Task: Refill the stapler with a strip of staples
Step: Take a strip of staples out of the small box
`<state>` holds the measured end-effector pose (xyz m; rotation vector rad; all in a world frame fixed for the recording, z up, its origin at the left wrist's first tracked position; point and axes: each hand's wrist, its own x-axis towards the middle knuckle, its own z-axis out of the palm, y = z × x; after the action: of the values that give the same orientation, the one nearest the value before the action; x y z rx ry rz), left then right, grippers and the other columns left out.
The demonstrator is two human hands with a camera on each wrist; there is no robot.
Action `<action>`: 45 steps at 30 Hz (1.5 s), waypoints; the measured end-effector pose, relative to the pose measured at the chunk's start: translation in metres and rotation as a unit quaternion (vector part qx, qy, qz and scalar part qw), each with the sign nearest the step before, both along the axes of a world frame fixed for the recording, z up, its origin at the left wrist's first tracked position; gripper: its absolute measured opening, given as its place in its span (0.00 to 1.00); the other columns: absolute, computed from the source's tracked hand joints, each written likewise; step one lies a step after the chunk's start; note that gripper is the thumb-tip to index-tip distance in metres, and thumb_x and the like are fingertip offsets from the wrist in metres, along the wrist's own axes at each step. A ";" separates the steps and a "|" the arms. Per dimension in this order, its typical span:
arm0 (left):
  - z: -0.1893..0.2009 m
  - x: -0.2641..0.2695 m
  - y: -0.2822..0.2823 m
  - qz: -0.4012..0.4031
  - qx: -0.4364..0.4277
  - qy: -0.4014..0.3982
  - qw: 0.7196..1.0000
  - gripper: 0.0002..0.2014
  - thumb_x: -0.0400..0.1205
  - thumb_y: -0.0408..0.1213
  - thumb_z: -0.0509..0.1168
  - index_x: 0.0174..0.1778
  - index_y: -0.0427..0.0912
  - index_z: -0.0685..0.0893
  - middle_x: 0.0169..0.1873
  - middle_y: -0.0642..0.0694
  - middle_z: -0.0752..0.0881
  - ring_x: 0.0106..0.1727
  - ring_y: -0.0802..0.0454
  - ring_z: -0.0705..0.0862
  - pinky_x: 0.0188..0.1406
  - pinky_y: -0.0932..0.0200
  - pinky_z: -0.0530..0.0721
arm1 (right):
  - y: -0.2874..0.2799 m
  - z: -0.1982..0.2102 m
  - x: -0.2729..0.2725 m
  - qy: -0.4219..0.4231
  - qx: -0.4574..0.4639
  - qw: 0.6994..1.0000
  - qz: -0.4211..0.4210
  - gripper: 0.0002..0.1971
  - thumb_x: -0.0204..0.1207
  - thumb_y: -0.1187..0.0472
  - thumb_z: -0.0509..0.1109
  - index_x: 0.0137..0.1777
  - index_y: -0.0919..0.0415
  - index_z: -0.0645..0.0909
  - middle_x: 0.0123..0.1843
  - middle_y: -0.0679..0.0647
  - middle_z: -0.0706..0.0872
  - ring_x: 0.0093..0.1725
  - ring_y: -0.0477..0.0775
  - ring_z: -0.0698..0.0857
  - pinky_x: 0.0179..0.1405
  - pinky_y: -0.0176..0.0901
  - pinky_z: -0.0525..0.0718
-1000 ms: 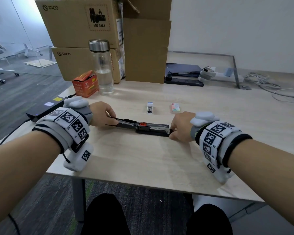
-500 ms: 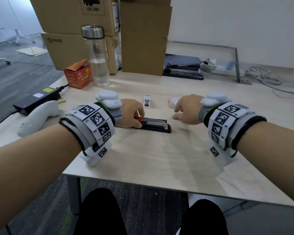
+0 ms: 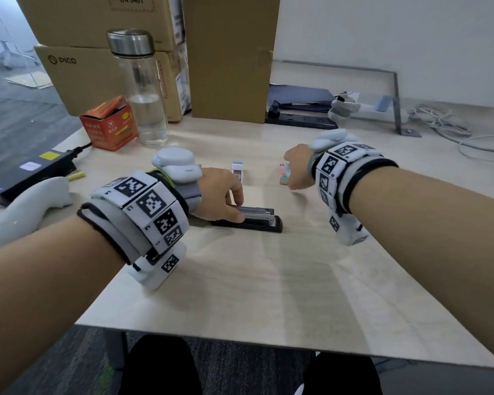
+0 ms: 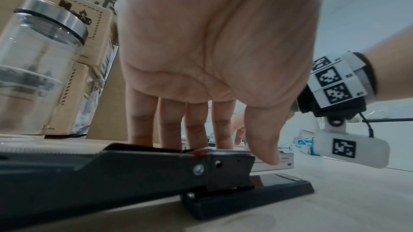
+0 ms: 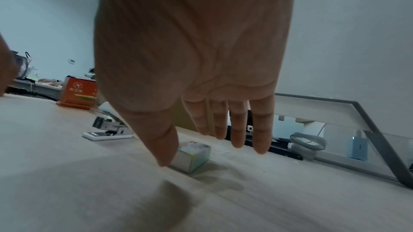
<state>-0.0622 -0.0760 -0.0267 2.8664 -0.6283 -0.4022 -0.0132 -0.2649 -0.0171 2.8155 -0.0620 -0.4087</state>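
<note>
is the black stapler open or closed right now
Open: the stapler has its black top arm swung back flat, leaving the metal staple channel uncovered above the base, with the left hand on it.

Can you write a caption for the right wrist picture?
Right hand reaching down with straight fingers to a small box.

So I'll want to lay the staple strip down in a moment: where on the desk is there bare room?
Bare desk lies between the stapler and the near edge. Behind it, it's crowded: small white stapler, staple box, right hand.
</note>
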 end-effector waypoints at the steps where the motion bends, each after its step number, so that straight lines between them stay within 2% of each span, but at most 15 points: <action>1: 0.000 0.000 0.000 -0.001 -0.003 -0.002 1.000 0.16 0.74 0.54 0.72 0.54 0.54 0.84 0.43 0.59 0.86 0.49 0.55 0.84 0.49 0.59 0.76 | 0.000 -0.002 0.003 0.005 -0.004 1.000 -0.005 0.23 0.83 0.51 0.60 0.72 0.64 0.73 0.71 0.59 0.79 0.70 0.62 0.78 0.66 0.48 0.73; 5: -0.003 -0.006 0.000 -0.006 -0.026 -0.018 0.999 0.16 0.75 0.53 0.71 0.55 0.53 0.84 0.43 0.59 0.85 0.51 0.55 0.85 0.52 0.59 0.80 | -0.003 -0.004 0.010 0.012 0.026 1.000 -0.006 0.21 0.78 0.49 0.67 0.63 0.64 0.81 0.63 0.59 0.85 0.56 0.61 0.83 0.53 0.49 0.78; 10: 0.000 -0.013 -0.001 -0.003 -0.076 -0.060 0.995 0.16 0.75 0.53 0.71 0.57 0.53 0.84 0.47 0.59 0.84 0.54 0.55 0.84 0.52 0.62 0.79 | -0.010 0.004 -0.003 -0.014 0.066 0.998 -0.010 0.22 0.66 0.42 0.72 0.47 0.62 0.81 0.47 0.55 0.86 0.47 0.59 0.85 0.47 0.47 0.84; 12: 0.002 -0.013 -0.003 0.014 -0.123 -0.073 0.990 0.17 0.75 0.53 0.71 0.58 0.53 0.84 0.48 0.59 0.84 0.53 0.55 0.84 0.52 0.61 0.80 | -0.012 0.007 -0.012 -0.033 0.089 0.995 -0.004 0.28 0.59 0.37 0.72 0.50 0.59 0.82 0.48 0.53 0.87 0.47 0.57 0.86 0.50 0.50 0.86; 16: 0.003 -0.024 -0.021 0.053 -0.226 -0.092 0.968 0.18 0.75 0.50 0.72 0.60 0.53 0.82 0.50 0.56 0.85 0.47 0.55 0.85 0.47 0.62 0.78 | -0.023 0.010 -0.044 -0.086 0.150 0.983 0.058 0.29 0.62 0.38 0.75 0.59 0.55 0.78 0.54 0.51 0.83 0.51 0.56 0.83 0.50 0.51 0.84; 23: -0.006 -0.040 -0.050 0.115 -0.395 0.016 0.911 0.21 0.74 0.44 0.75 0.62 0.50 0.80 0.50 0.49 0.88 0.46 0.47 0.91 0.52 0.45 0.90 | -0.035 0.015 -0.100 -0.141 0.249 0.957 0.037 0.28 0.60 0.35 0.76 0.53 0.53 0.78 0.50 0.50 0.85 0.48 0.55 0.84 0.44 0.50 0.82; 25: -0.008 -0.046 -0.057 0.109 -0.391 0.042 0.913 0.24 0.71 0.43 0.76 0.63 0.51 0.79 0.51 0.50 0.88 0.47 0.47 0.92 0.53 0.45 0.90 | -0.037 0.014 -0.109 -0.150 0.266 0.952 0.009 0.29 0.60 0.33 0.76 0.51 0.56 0.82 0.49 0.53 0.88 0.48 0.57 0.85 0.44 0.49 0.82; 27: -0.010 -0.053 -0.064 0.087 -0.346 0.031 0.934 0.27 0.69 0.43 0.78 0.64 0.52 0.79 0.51 0.52 0.88 0.49 0.49 0.91 0.54 0.46 0.89 | -0.039 0.012 -0.116 -0.148 0.283 0.947 -0.027 0.33 0.57 0.30 0.75 0.46 0.60 0.86 0.43 0.56 0.90 0.43 0.59 0.88 0.36 0.47 0.79; 29: -0.008 -0.057 -0.070 0.065 -0.276 -0.002 0.959 0.30 0.66 0.48 0.78 0.65 0.52 0.79 0.50 0.55 0.88 0.49 0.52 0.89 0.53 0.49 0.88 | -0.040 0.010 -0.120 -0.139 0.303 0.941 -0.057 0.35 0.53 0.27 0.73 0.38 0.62 0.87 0.31 0.54 0.85 0.31 0.58 0.82 0.29 0.46 0.72; 32: 0.000 -0.058 -0.077 0.047 -0.225 -0.042 0.972 0.27 0.66 0.51 0.77 0.60 0.51 0.81 0.46 0.54 0.90 0.45 0.51 0.90 0.49 0.51 0.88 | -0.043 0.010 -0.126 -0.133 0.335 0.929 -0.089 0.31 0.57 0.30 0.76 0.32 0.62 0.81 0.28 0.52 0.77 0.28 0.55 0.74 0.27 0.43 0.67; 35: 0.007 -0.057 -0.081 0.035 -0.213 -0.084 0.973 0.20 0.68 0.48 0.77 0.54 0.51 0.83 0.42 0.53 0.89 0.42 0.50 0.88 0.43 0.54 0.87 | -0.053 0.009 -0.131 -0.138 0.432 0.885 -0.104 0.31 0.57 0.32 0.79 0.35 0.64 0.84 0.31 0.54 0.77 0.31 0.54 0.73 0.32 0.47 0.69; 37: 0.008 -0.054 -0.080 0.039 -0.231 -0.095 0.968 0.17 0.69 0.46 0.76 0.53 0.52 0.85 0.43 0.53 0.88 0.44 0.50 0.87 0.44 0.54 0.86 | -0.060 0.008 -0.131 -0.145 0.517 0.835 -0.120 0.30 0.60 0.37 0.81 0.41 0.67 0.86 0.35 0.55 0.81 0.35 0.53 0.77 0.37 0.50 0.77; 39: 0.007 -0.051 -0.080 0.047 -0.252 -0.096 0.962 0.16 0.70 0.44 0.75 0.53 0.54 0.85 0.43 0.54 0.87 0.43 0.51 0.87 0.43 0.54 0.85 | -0.064 0.005 -0.129 -0.139 0.568 0.800 -0.134 0.21 0.67 0.44 0.80 0.42 0.65 0.85 0.40 0.57 0.84 0.41 0.54 0.81 0.44 0.51 0.84; 43: 0.006 -0.051 -0.084 0.041 -0.273 -0.084 0.957 0.15 0.70 0.40 0.75 0.51 0.54 0.85 0.43 0.54 0.86 0.33 0.55 0.82 0.34 0.59 0.82 | -0.064 0.003 -0.130 -0.097 0.632 0.753 -0.156 0.13 0.73 0.53 0.78 0.45 0.63 0.82 0.44 0.57 0.85 0.45 0.53 0.86 0.45 0.50 0.88; 45: 0.006 -0.052 -0.084 0.035 -0.267 -0.077 0.960 0.15 0.69 0.40 0.75 0.51 0.54 0.85 0.42 0.55 0.87 0.34 0.54 0.83 0.33 0.60 0.81 | -0.063 0.003 -0.130 -0.094 0.630 0.754 -0.161 0.15 0.72 0.51 0.79 0.47 0.62 0.82 0.45 0.57 0.85 0.43 0.53 0.86 0.42 0.48 0.87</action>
<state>-0.1145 -0.1604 -0.0211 2.4018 -0.5552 0.0109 -0.1435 -0.3278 -0.0144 4.2216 -0.4950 -0.2659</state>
